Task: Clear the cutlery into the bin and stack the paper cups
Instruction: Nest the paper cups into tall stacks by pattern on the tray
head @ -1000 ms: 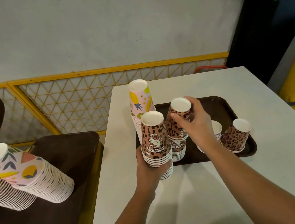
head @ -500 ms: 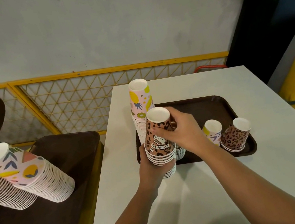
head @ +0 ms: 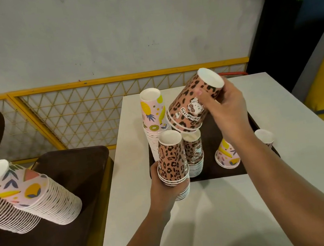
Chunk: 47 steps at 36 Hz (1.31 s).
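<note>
Leopard cups (head: 189, 108): short nested set, newly lifted off tray stack (head: 194, 153), pinched tilted in right hand (head: 226, 109); left hand (head: 166, 187) grips receiving stack (head: 171, 161). Nesting pending.

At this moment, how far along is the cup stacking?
Done: a tall fruit-print stack stands on the brown tray. In hand: the left hand holds a leopard stack; the right hand holds tilted leopard cups. Left: another leopard stack and two single cups. No cutlery or bin visible.
</note>
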Each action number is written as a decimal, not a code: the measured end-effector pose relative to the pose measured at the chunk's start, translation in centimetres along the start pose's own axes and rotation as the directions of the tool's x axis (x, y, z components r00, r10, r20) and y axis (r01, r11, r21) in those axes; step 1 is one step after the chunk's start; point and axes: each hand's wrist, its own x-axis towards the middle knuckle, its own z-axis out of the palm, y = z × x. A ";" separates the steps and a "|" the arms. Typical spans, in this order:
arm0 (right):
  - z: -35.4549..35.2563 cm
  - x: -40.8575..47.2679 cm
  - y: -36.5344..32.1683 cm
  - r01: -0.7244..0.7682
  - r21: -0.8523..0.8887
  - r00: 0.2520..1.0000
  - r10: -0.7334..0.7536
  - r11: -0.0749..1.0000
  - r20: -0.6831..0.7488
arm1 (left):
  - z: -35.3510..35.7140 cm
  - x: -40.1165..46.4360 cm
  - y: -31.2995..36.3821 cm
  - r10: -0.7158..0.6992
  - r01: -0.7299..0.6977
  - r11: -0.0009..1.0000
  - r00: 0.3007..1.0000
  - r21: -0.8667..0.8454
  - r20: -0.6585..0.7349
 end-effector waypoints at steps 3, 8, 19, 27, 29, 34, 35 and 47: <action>-0.1 0.3 1.3 0.019 -0.136 0.999 -0.024 0.991 -0.037 | 0.0 0.1 0.0 -0.001 0.001 1.000 1.000 -0.001 -0.005; 0.3 -0.6 3.9 0.006 -0.232 1.000 -0.004 0.973 0.009 | 0.2 0.2 0.1 0.015 -0.015 1.000 1.000 -0.005 -0.008; 0.9 -2.7 4.6 0.018 -0.241 0.995 0.007 0.970 0.101 | 0.6 0.5 0.3 0.027 -0.027 0.999 1.000 -0.019 0.001; 2.4 -5.0 2.8 0.150 -0.268 0.936 -0.050 0.952 0.348 | 1.0 0.4 1.6 0.090 -0.089 0.994 0.996 -0.056 0.012; 2.7 -5.4 2.6 0.108 -0.289 0.923 0.012 0.951 0.384 | 1.0 0.5 1.9 0.098 -0.096 0.992 0.995 -0.075 0.020; 3.1 -5.3 2.6 0.067 -0.335 0.911 0.079 0.940 0.406 | 0.7 0.7 2.2 0.120 -0.117 0.990 0.992 -0.081 0.033; 3.2 -5.2 2.6 0.064 -0.336 0.912 0.081 0.940 0.401 | 0.7 0.7 2.2 0.116 -0.113 0.990 0.993 -0.079 0.036; 2.1 -3.7 0.8 0.082 -0.180 0.963 -0.032 0.980 0.266 | 0.5 0.6 1.3 0.024 -0.021 0.998 0.998 -0.057 0.050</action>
